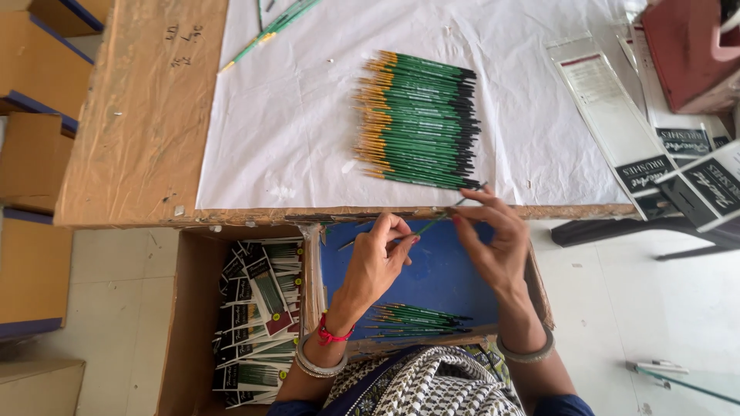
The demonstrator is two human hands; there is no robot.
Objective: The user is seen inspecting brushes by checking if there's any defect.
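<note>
A thin green paintbrush is held between two hands just below the table's near edge.

Packaged brush sets are stacked in a cardboard box at the left. The brush is pinched by the left hand and the right hand (fingertips closed on it). A pile of green brushes lies on the white sheet near that edge.

I am seeing open white sheet left of the stack of green brushes, giving free passage there. To the right, clear packets and a red box are crowding the table. Below the table edge, cardboard box walls are hemming in my hands.
</note>
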